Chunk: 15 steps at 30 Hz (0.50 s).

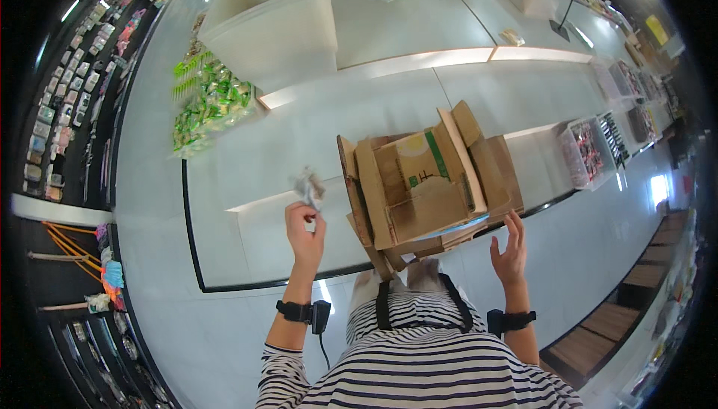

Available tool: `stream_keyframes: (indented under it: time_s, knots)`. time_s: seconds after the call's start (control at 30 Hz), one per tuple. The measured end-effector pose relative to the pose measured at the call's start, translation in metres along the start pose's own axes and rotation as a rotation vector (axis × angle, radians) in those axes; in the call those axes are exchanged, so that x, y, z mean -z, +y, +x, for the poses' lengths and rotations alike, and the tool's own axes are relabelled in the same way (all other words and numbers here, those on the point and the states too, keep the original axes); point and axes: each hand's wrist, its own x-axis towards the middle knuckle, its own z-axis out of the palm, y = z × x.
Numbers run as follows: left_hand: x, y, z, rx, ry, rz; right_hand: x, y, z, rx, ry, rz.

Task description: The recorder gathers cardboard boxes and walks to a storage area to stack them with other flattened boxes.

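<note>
Left hand [304, 235] pinching the crumpled pale wad [309, 184] over the white display table [254, 166], left of the cardboard boxes [430, 213], while the right hand [510, 253], open beside them, would do well to steady the stack.

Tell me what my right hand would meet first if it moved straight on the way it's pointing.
Your right hand would probably meet the outermost right cardboard flap first; depth is unclear, so I can't tell whether they already touch.

Brn cardboard [425, 218] (bit of grn), dk-&-wht striped shirt [419, 368], blk wristbands [295, 312].
</note>
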Motion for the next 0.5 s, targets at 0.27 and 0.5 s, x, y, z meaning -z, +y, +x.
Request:
stream_keyframes:
  time_s: [0.27,0.5]
  knots:
    - [-0.054,0.107,0.027,-0.421,-0.426,0.174,-0.003,0.092,0.019,-0.183,0.289,0.261]
    - [-0.052,-0.04,-0.054,0.384,0.672,-0.157,-0.065,0.275,0.007,-1.119,-0.154,0.983]
